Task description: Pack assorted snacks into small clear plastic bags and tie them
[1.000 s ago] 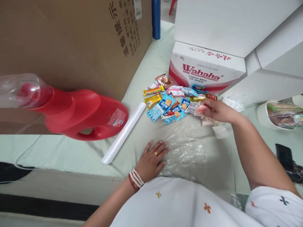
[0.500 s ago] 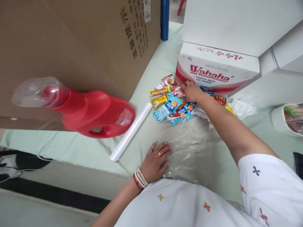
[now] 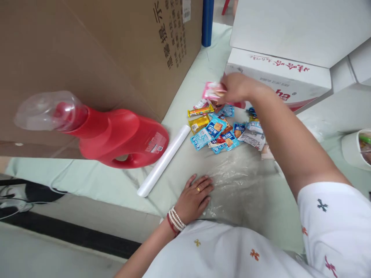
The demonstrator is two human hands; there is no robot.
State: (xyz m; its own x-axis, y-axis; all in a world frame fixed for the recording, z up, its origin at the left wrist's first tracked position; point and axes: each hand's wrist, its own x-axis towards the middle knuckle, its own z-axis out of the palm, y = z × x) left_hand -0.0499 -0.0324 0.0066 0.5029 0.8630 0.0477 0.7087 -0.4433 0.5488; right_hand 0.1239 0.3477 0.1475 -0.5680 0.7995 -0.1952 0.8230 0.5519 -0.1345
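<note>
My right hand is raised above a heap of small snack packets and is closed on a pink packet, held in front of the Wahaha carton. My left hand lies flat with fingers spread on the near edge of a clear plastic bag spread on the pale green cloth. The packets in the heap are blue, yellow and red, lying just beyond the bag.
A red detergent jug lies on its side at the left, against a big brown cardboard box. A white roll lies beside the jug. A white bowl of snacks sits at the right edge. White boxes stand behind.
My right hand reached into the far side of the heap, then lifted up with a pink packet in it. My left hand has stayed flat on the bag.
</note>
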